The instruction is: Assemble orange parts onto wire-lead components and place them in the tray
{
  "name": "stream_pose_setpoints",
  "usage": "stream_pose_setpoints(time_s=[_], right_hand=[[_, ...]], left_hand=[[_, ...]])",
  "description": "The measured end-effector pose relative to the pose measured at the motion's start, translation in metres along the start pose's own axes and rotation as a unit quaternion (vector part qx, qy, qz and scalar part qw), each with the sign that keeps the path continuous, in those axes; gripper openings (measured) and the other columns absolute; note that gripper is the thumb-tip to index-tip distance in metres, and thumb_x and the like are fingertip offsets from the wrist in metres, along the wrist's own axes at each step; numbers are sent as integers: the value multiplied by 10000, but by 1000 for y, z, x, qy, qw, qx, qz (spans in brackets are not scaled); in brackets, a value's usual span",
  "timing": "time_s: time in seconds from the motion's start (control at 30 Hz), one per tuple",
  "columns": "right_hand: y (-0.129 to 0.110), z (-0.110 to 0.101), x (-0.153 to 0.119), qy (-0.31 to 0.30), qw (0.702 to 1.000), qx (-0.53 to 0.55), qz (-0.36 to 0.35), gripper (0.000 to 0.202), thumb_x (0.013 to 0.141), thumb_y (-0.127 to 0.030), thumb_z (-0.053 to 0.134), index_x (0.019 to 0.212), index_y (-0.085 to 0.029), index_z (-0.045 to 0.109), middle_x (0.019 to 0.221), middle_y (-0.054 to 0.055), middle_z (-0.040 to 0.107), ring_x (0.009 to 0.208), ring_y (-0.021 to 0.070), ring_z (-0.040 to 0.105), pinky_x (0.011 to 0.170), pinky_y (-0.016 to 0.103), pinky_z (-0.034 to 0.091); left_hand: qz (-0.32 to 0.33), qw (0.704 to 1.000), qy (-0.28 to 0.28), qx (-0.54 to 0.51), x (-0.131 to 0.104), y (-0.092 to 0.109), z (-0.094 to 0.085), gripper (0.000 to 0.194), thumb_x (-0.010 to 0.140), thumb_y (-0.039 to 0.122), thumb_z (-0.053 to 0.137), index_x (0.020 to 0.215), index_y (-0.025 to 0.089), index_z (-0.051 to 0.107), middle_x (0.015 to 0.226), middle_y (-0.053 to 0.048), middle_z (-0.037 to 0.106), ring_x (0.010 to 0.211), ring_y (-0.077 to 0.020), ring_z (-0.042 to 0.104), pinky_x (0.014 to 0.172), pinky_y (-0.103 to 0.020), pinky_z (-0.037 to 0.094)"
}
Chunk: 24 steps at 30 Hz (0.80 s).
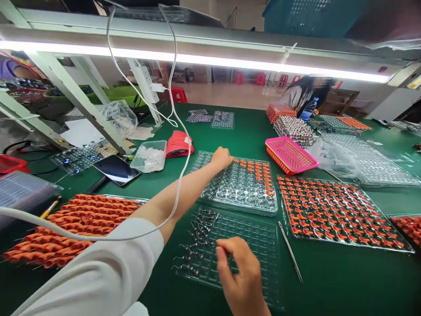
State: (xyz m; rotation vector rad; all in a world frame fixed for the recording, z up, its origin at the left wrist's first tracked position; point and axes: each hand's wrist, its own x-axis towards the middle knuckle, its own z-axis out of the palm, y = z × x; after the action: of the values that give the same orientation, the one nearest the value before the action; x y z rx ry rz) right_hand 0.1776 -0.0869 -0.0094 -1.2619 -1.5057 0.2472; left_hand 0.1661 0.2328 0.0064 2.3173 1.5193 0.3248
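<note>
My left hand (222,159) reaches across to the far edge of a clear blister tray (235,186). Its fingers are curled down beside the row of small orange parts (259,169) along that tray's back and right side; whatever they grip is hidden. Closer to me, my right hand (241,272) is above a second clear tray (253,232), thumb and index finger pinched together. Small dark components with thin wire leads (200,228) lie in that tray's left columns, one of them close to the pinch. Whether the fingertips hold it is too small to tell.
Tweezers (291,252) lie right of the near tray, beside a filled tray of orange parts (335,213). Stacked orange pieces (75,224) stand at left. A pink basket (291,153), phone (118,169) and tub (149,156) sit farther back. A white cable (179,184) hangs across. Someone sits opposite.
</note>
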Motion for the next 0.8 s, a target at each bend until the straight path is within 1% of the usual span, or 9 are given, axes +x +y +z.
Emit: stream_pose_setpoints(time_s=[0.07, 0.13, 0.2, 0.3, 0.4, 0.5, 0.57, 0.67, 0.8], right_hand=[[2, -7, 1, 23, 999, -11, 46, 151, 936, -143, 509, 1020, -206, 618, 844, 30, 667, 744, 145, 643, 676, 260, 513], [4, -12, 2, 34, 996, -24, 77, 138, 939, -167, 522, 1016, -206, 630, 860, 24, 665, 747, 138, 638, 689, 247, 516], [6, -14, 3, 36, 994, -36, 94, 130, 940, -190, 531, 1015, -204, 637, 864, 21, 662, 739, 134, 627, 697, 245, 515], [9, -12, 4, 19, 992, -53, 110, 124, 942, -215, 537, 1013, -202, 638, 848, 14, 645, 725, 130, 600, 700, 246, 509], [9, -10, 6, -30, 991, -64, 116, 127, 952, -226, 523, 1017, -200, 629, 858, 17, 635, 744, 132, 586, 701, 250, 500], [6, -12, 11, -119, 984, -78, 103, 142, 965, -214, 489, 1015, -195, 620, 897, 32, 638, 797, 146, 594, 717, 264, 493], [5, -13, 16, -182, 974, -108, 78, 140, 962, -199, 486, 1014, -191, 616, 908, 40, 641, 822, 160, 604, 734, 281, 491], [15, -10, 30, -252, 947, -195, 35, 148, 948, -160, 495, 1013, -187, 625, 919, 54, 647, 843, 182, 612, 737, 298, 487], [44, 6, 52, -295, 913, -283, -8, 188, 908, -96, 529, 1012, -174, 664, 926, 78, 644, 877, 211, 609, 764, 317, 482]], left_hand=[[27, 999, 18, -24, -17, 5, -11, 200, 937, 294, 591, 992, 108, 641, 1039, -97, 653, 938, -220, 628, 838, -376, 527], [61, 996, 31, -51, -43, 9, -24, 135, 904, 228, 583, 915, 114, 655, 947, -87, 680, 912, -222, 626, 817, -332, 502], [93, 992, 35, -79, -77, 9, -39, 91, 870, 196, 586, 871, 133, 652, 861, -55, 690, 830, -192, 625, 754, -288, 481], [131, 982, 28, -131, -144, 1, -60, 78, 858, 229, 610, 824, 160, 628, 746, -1, 668, 686, -141, 599, 646, -251, 454], [156, 955, 26, -251, -216, -15, -71, 132, 858, 239, 609, 964, 162, 612, 764, 2, 658, 682, -139, 600, 655, -260, 475], [151, 933, -14, -327, -270, -34, -69, 311, 921, 256, 512, 1218, 183, 571, 898, -29, 672, 788, -155, 628, 730, -276, 509], [129, 923, -32, -361, -289, -45, -59, 303, 951, 283, 467, 1213, 206, 598, 992, -50, 668, 872, -170, 628, 777, -282, 507], [57, 900, -79, -424, -295, -57, -37, 265, 958, 345, 469, 1073, 195, 656, 973, -58, 667, 859, -179, 614, 752, -279, 491], [-25, 833, -129, -538, -288, -66, -8, 302, 907, 424, 542, 998, 147, 622, 875, -54, 657, 748, -165, 586, 681, -269, 472]])
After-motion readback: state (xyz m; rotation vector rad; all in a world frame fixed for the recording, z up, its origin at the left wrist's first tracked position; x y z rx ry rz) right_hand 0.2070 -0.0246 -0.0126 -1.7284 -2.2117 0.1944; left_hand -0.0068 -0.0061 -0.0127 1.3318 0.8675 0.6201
